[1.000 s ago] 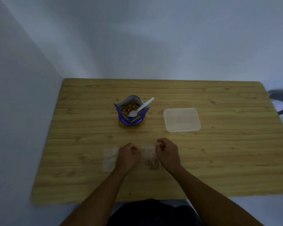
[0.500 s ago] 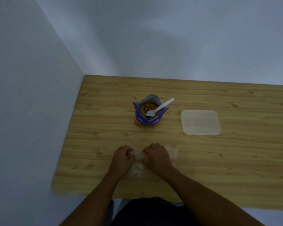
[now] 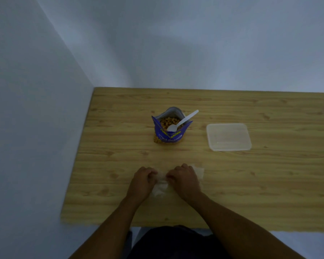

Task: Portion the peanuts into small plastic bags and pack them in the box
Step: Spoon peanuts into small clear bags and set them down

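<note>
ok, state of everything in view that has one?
peanut pouch: open, upright, peanuts inside
spoon: bowl in the pouch, handle leaning out
plastic box: lying flat, looks empty
small plastic bag: bunched, held between both grips
left grip: curled on the bag
right grip: curled on the bag

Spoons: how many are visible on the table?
1. The white spoon rests in the open peanut pouch, left of the clear box, handle pointing up-right. No other shows.
</note>
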